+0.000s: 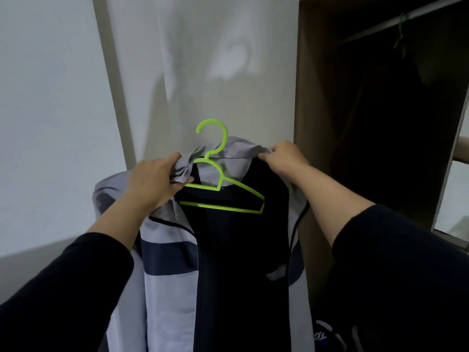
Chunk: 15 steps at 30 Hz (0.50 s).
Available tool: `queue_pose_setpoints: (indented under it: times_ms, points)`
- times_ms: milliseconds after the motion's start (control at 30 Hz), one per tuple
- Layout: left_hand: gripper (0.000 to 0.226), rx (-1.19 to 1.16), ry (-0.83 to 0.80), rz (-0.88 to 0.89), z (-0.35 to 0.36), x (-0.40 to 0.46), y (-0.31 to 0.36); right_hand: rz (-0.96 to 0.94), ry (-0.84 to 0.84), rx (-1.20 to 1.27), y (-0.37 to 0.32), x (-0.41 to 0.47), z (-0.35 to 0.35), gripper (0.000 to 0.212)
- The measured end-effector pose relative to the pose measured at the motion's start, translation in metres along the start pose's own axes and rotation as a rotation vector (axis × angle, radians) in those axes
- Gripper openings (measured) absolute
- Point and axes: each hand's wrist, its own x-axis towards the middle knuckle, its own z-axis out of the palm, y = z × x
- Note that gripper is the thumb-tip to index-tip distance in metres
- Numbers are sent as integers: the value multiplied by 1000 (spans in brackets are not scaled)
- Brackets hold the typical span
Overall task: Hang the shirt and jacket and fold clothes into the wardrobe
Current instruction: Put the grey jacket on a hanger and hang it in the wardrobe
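Open passage: dark wardrobe opening [380,123] at right, door swung aside, interior unlit and its depth not readable. Obstacle, upper right: hanging rail [406,20] crossing the opening, carrying one green hanger [401,34] with a dark garment below it; rail bare to the left of that hanger. Obstacle, centre: pale closed door panel [215,72] directly behind the lime hanger [223,184], whose hook stands free above the jacket [167,262]. Obstacle between panel and opening: brown wardrobe side frame [304,123], just beside the right hand [284,156]. Left hand [152,179] and right hand both occupied, gripping the jacket collar. Free room: white wall [50,123] at left.
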Motion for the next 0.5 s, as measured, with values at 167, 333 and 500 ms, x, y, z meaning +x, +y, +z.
queue_pose_setpoints:
  times_ms: [167, 333, 500]
  points:
    - [37, -150, 0, 15, -9, 9, 22, 110, 66, 482, -33, 6, -23, 30]
    - [41, -209, 108, -127, -9, 17, 26, 79, -75, 383, -37, -9, -12, 29]
    - [39, -274, 116, -174, 0, 18, 34, -161, -29, 116, -30, -18, -3, 35]
